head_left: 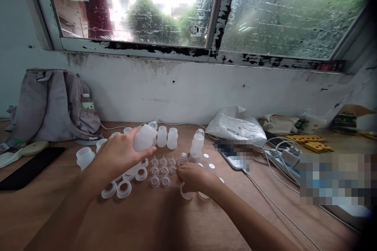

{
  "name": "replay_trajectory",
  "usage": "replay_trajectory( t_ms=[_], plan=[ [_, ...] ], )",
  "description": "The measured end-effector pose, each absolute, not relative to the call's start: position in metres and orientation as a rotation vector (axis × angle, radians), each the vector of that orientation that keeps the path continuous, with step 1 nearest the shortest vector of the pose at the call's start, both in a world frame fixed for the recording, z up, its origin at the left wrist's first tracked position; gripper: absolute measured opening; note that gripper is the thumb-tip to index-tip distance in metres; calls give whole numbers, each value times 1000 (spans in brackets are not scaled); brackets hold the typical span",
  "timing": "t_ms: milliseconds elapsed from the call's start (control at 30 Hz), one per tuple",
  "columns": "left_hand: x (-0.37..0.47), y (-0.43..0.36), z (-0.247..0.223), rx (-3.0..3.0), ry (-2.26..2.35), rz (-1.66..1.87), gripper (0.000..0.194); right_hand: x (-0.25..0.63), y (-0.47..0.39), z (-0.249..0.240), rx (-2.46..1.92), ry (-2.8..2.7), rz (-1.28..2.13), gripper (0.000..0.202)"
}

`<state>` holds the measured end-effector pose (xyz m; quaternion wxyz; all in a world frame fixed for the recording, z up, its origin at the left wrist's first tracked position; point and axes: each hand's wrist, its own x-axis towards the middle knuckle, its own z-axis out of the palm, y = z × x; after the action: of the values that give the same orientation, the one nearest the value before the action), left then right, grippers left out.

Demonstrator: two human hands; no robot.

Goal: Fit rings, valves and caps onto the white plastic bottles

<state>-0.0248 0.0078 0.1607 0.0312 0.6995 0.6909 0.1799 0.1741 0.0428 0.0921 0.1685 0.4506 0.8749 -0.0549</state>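
Observation:
My left hand (123,149) is wrapped round a frosted bottle (144,138), which tilts above the table, a clear nipple at its far end. Among clear caps (186,191) on the right is my right hand (191,176), its fingers bent down and together; what they pinch is hidden. Between the hands lie rows of clear nipples (164,170). White rings (124,189) lie below my left hand. Several open frosted bottles (172,138) stand behind and to the left. One bottle with a clear top (197,143) stands upright behind my right hand. Small white discs (211,166) lie right of it.
A grey backpack (50,102) and a black flat object (31,168) are at the left. On the right are a silver bubble bag (237,125), a phone (232,155), white cables, and yellow items (318,147). A window is above the back wall.

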Motion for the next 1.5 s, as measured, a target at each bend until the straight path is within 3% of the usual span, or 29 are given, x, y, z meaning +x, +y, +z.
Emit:
replay_trajectory(
  t_ms=[300, 500, 700, 867, 1300, 1500],
  plan=[
    [-17, 11, 153, 2222, 2115, 487, 46, 190, 51, 100, 1488, 2789, -158, 13],
    [-4, 7, 140, 2377, 1896, 550, 36, 184, 34, 128, 1401, 3228, -918, 39],
    [10, -1, 133, 2425, 1645, 657, 22, 176, 24, 129, 1450, 3299, -1556, 30],
    [12, -5, 137, 2342, 1430, 714, 22, 180, 25, 132, 1201, 3139, -2001, 32],
    [5, -5, 146, 2151, 1106, 633, 26, 181, 16, 133, 1110, 3176, -1991, 30],
    [-1, 1, 149, 1892, 713, 359, 21, 188, 9, 145, 856, 3179, -1864, 43]
  ],
)
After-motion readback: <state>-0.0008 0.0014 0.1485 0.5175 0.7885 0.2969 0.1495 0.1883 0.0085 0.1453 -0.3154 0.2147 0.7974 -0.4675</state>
